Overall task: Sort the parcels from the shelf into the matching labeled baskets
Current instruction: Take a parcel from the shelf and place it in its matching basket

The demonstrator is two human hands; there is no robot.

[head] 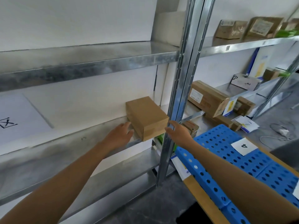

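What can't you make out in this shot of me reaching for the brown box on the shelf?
Head view:
- Cardboard box: its shown faces bear no label; other faces hidden.
- Left hand, right hand: motion blur hides whether they touch the box.
- Green item: mostly hidden behind box and shelf post.
- Parcel label: text too blurred.
- Blue basket: cut off by the right edge.
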